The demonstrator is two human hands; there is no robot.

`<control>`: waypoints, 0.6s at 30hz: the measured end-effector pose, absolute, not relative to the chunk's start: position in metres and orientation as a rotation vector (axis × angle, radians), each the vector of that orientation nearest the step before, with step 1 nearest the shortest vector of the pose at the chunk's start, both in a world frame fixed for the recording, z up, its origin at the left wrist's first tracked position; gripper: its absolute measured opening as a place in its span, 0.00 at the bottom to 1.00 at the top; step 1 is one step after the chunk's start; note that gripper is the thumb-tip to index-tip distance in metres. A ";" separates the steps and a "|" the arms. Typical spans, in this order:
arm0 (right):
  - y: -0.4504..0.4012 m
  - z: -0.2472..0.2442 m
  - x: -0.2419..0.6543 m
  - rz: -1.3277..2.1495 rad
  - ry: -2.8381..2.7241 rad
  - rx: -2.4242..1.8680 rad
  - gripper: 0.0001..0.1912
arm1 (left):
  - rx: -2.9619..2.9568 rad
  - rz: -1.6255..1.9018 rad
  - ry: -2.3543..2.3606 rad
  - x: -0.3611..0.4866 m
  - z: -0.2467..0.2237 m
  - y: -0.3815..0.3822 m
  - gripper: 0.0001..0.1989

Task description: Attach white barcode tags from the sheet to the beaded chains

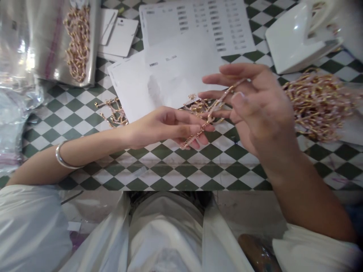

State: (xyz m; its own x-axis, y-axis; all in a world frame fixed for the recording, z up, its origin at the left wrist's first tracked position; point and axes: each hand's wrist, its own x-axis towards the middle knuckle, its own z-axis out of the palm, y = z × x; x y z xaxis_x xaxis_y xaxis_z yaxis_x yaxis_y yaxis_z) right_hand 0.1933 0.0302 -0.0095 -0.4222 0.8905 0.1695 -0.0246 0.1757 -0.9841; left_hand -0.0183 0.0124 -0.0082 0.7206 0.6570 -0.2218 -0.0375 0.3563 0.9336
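The left hand (167, 128) reaches across the table (181, 170) with the wrist low and a bangle (64, 156) on the forearm, its fingers (190, 130) pressed together and pinching the lower end of a gold-and-pink chain (211, 113) against the thumb. The chain rises diagonally between both hands, above printed sheets (176, 71). The right hand (261, 109) is raised, its fingers (224, 77) spread with the chain's upper end among them, though whether they grip it cannot be told.
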 end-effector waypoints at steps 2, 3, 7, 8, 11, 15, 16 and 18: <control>0.032 -0.010 0.195 1.334 -1.616 -0.864 0.18 | 1.132 0.504 0.624 -0.018 -0.009 0.011 0.13; 0.033 -0.010 0.195 1.327 -1.611 -0.864 0.17 | 1.128 0.511 0.611 -0.018 -0.009 0.010 0.14; 0.033 -0.008 0.194 1.349 -1.564 -0.896 0.18 | 1.106 0.489 0.603 -0.018 -0.008 0.007 0.19; 0.033 -0.007 0.194 1.361 -1.568 -0.929 0.19 | 1.112 0.483 0.610 -0.018 -0.007 0.006 0.21; 0.035 -0.007 0.195 1.348 -1.681 -1.075 0.19 | 1.153 0.499 0.618 -0.019 -0.003 0.003 0.22; 0.036 -0.011 0.194 1.268 -1.826 -1.171 0.16 | 1.303 0.570 0.691 -0.018 0.001 -0.003 0.24; 0.036 -0.012 0.194 1.245 -1.812 -1.147 0.14 | 1.367 0.588 0.719 -0.018 0.002 -0.004 0.24; 0.033 -0.011 0.192 1.181 -1.737 -1.044 0.11 | 1.509 0.623 0.778 -0.016 0.003 -0.008 0.24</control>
